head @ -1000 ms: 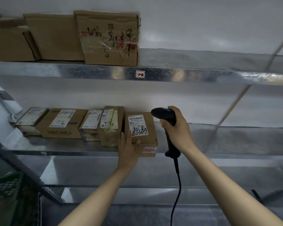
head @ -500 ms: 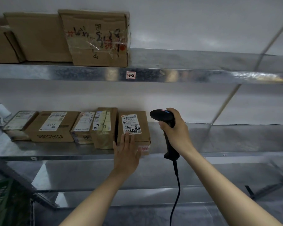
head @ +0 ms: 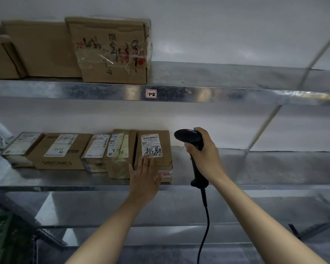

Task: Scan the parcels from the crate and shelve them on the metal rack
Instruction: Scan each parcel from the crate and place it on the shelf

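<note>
Cardboard parcel (head: 156, 149) sits last in a row near the shelf (head: 255, 168) edge — bare galvanised metal to its right. Left hand (head: 144, 180) lies flat, fingers spread, against its front; right hand (head: 206, 155) grips a black scanner (head: 189, 137)

Shiny galvanised metal rack (head: 236, 96), five labelled brown cardboard parcels (head: 64, 151) side by side on middle shelf (head: 265, 168), larger worn cartons (head: 111, 52) on upper shelf

Shelf tag (head: 151, 93) reads "1-2"; brown box (head: 59, 151) shows "SIBIONICS" and handwritten "134".
</note>
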`<state>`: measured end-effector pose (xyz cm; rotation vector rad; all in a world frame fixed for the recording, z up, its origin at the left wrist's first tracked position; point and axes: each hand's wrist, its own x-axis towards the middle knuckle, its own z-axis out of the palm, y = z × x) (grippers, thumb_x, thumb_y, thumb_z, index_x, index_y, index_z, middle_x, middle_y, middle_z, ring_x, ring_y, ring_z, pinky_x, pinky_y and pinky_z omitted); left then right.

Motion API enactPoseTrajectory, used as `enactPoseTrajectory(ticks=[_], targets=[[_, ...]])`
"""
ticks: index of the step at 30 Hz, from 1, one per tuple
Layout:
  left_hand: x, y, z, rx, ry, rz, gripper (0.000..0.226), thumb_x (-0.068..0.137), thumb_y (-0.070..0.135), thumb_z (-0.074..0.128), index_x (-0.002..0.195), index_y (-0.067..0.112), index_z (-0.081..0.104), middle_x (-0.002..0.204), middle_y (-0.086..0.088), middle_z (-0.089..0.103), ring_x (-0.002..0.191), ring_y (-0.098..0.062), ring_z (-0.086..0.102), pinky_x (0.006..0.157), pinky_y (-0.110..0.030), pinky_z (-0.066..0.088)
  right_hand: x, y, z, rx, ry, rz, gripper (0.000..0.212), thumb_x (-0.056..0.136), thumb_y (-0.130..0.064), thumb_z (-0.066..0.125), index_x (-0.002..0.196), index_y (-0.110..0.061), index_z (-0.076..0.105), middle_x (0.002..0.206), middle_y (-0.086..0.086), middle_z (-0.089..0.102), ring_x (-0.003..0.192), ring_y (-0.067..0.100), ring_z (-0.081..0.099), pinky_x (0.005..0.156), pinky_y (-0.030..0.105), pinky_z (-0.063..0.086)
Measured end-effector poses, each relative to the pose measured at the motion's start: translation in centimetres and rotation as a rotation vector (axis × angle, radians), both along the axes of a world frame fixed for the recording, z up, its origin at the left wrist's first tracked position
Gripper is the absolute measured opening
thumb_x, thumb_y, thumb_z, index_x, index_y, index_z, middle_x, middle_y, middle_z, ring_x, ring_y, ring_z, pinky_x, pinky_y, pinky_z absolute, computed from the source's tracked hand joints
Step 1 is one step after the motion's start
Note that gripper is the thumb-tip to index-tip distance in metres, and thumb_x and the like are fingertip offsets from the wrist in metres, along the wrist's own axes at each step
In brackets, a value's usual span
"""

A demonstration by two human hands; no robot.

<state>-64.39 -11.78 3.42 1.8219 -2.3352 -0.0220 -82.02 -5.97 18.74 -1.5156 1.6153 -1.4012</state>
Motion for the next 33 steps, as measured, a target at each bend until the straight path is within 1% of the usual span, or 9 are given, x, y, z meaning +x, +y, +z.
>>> enactPoseTrajectory(ticks=[5,8,12,14,18,23,27,31,33], targets=[[0.2,0.5,0.4,-0.002,0.028,0.015,0.07,0.097,0.057,0.012,0.153,0.019,-0.007,0.161,-0.006,-0.011,0.147,-0.022,-0.014,0.115,-0.053,-0.009,0.5,0.0,0.2,-0.008,0.018,0.035,0.043,0.092,-0.012,0.06,0.131,-0.023,0.044,0.112,-0.004,0.058,0.097,0.019,0.061,0.079,0.026,0.05],[0.4,1.3,1.1,-0.02,0.055,0.041,0.07,0.096,0.058,0.008,0.152,0.02,-0.008,0.161,-0.005,-0.011,0.147,-0.021,-0.015,0.115,-0.05,-0.012,0.9,0.2,0.1,-0.016,0.041,0.066,0.044,0.092,-0.013,0.06,0.131,-0.024,0.044,0.111,-0.006,0.057,0.096,0.016,0.06,0.071,0.011,0.045],[1.5,2.7,2.4,-0.025,0.138,0.085,0.069,0.096,0.06,0.008,0.148,0.024,-0.02,0.159,-0.001,-0.019,0.144,-0.017,-0.023,0.113,-0.045,-0.018,2.0,0.6,0.4,-0.031,0.06,0.111,0.044,0.091,-0.012,0.059,0.131,-0.023,0.045,0.107,-0.009,0.055,0.085,-0.005,0.055,0.061,0.001,0.04],[2.5,3.5,3.3,-0.02,0.155,0.112,0.07,0.096,0.06,0.009,0.149,0.023,-0.018,0.159,-0.001,-0.02,0.144,-0.017,-0.023,0.112,-0.043,-0.019,3.0,0.7,0.6,-0.036,0.064,0.141,0.045,0.091,-0.012,0.059,0.132,-0.024,0.044,0.107,-0.01,0.055,0.085,-0.007,0.054,0.062,0.001,0.041],[4.9,5.3,4.7,-0.027,0.174,0.194,0.071,0.097,0.057,0.009,0.151,0.016,-0.014,0.16,-0.004,-0.016,0.146,-0.019,-0.018,0.115,-0.045,-0.013,5.6,1.1,0.6,-0.042,0.078,0.207,0.046,0.092,-0.015,0.059,0.135,-0.025,0.043,0.115,-0.007,0.055,0.092,0.008,0.056,0.062,0.001,0.041],[10.6,8.0,5.1,-0.034,0.23,0.295,0.077,0.095,0.063,0.01,0.15,0.016,-0.015,0.159,-0.002,-0.019,0.146,-0.015,-0.019,0.114,-0.04,-0.014,10.5,2.2,0.9,-0.067,0.079,0.296,0.045,0.092,-0.015,0.059,0.133,-0.025,0.044,0.101,-0.022,0.052,0.085,-0.004,0.053,0.063,-0.001,0.04],[16.7,10.7,5.3,-0.054,0.248,0.381,0.082,0.092,0.066,0.011,0.152,0.014,-0.01,0.159,0.0,-0.017,0.146,-0.013,-0.017,0.114,-0.038,-0.014,15.7,3.4,1.2,-0.079,0.066,0.385,0.043,0.093,-0.017,0.059,0.133,-0.025,0.046,0.112,-0.009,0.056,0.099,0.009,0.054,0.065,0.006,0.039],[23.6,14.4,5.6,-0.039,0.238,0.49,0.081,0.094,0.065,0.015,0.152,0.014,-0.011,0.16,-0.001,-0.018,0.147,-0.015,-0.015,0.115,-0.039,-0.011,21.8,5.4,1.4,-0.085,0.037,0.451,0.04,0.091,-0.017,0.062,0.127,-0.027,0.048,0.103,-0.015,0.057,0.097,0.012,0.057,0.069,0.011,0.042],[27.2,16.6,5.8,-0.033,0.214,0.524,0.083,0.092,0.067,0.009,0.152,0.013,-0.012,0.16,-0.003,-0.017,0.147,-0.016,-0.014,0.116,-0.04,-0.009,25.0,6.5,1.4,-0.077,0.029,0.49,0.041,0.091,-0.018,0.062,0.128,-0.026,0.048,0.107,-0.009,0.06,0.096,0.013,0.059,0.074,0.012,0.046]])
